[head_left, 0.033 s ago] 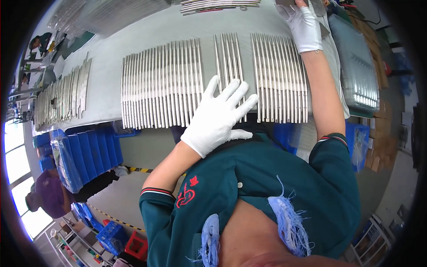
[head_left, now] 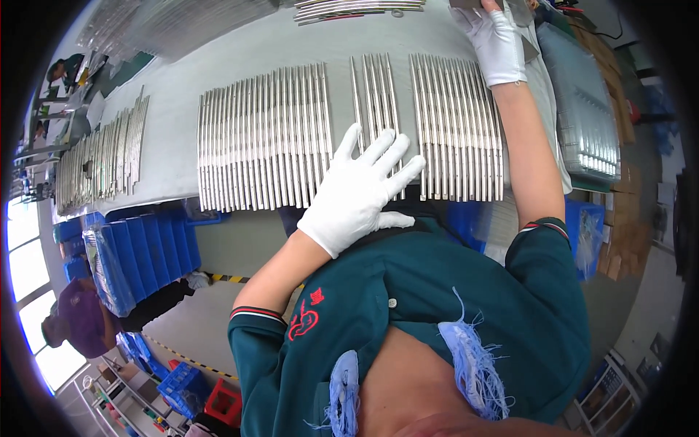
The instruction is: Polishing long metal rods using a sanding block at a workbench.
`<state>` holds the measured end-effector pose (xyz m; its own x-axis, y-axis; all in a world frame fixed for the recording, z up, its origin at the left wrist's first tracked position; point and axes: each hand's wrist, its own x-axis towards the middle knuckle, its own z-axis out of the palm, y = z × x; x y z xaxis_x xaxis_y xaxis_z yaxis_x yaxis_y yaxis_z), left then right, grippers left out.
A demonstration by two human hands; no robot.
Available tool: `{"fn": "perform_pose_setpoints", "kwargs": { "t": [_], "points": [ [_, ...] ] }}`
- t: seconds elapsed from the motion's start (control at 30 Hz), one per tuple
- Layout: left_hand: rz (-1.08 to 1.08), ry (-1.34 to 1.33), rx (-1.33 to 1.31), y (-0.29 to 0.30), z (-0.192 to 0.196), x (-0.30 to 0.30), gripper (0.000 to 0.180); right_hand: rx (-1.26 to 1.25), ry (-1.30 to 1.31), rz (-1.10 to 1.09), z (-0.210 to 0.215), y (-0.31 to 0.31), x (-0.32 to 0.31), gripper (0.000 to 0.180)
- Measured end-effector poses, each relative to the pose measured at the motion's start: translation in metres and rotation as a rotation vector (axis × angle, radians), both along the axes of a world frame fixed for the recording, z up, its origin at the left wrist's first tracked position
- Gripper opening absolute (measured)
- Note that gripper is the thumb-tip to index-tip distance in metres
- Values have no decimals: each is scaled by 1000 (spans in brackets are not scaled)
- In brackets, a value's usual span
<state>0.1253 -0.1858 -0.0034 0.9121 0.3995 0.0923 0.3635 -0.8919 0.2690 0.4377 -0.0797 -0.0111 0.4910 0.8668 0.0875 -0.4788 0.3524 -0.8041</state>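
My left hand (head_left: 360, 191), in a white glove, lies palm down with fingers spread. Its fingertips rest over the near ends of a small group of metal rods (head_left: 376, 87). A wide row of similar silver rods (head_left: 266, 138) lies to its left, and another row of rods (head_left: 457, 131) to its right. At the far right, my right hand (head_left: 502, 52), also gloved with a bare thumb tip, is closed around a grey flat piece (head_left: 520, 12). The upper picture edge cuts off part of this grip.
Shorter rods (head_left: 105, 156) lie at the table's left end, more rods (head_left: 357, 9) at the far edge. Clear plastic trays (head_left: 586, 124) are stacked on the right. Blue bins (head_left: 149, 251) stand below the table at left, near a person in purple (head_left: 84, 317).
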Motion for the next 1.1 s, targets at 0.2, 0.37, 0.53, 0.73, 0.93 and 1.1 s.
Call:
{"fn": "perform_pose_setpoints", "kwargs": {
  "t": [0.2,0.37,0.53,0.73,0.93,1.1],
  "points": [
    [39,29,35,-3,-1,-8,88,-25,58,9,-10,1,9,29],
    [125,58,46,-5,4,-32,92,-17,118,9,-13,3,10,23],
    [241,95,100,-4,8,-49,89,-57,121,-27,-10,2,5,26],
    [207,88,74,-6,8,-46,89,-31,124,-24,-13,4,7,28],
    [106,44,72,-7,6,-23,82,-27,140,-42,-13,6,6,32],
    [-26,-4,5,-4,0,-2,86,-41,144,-25,-12,6,5,34]
  ]
}}
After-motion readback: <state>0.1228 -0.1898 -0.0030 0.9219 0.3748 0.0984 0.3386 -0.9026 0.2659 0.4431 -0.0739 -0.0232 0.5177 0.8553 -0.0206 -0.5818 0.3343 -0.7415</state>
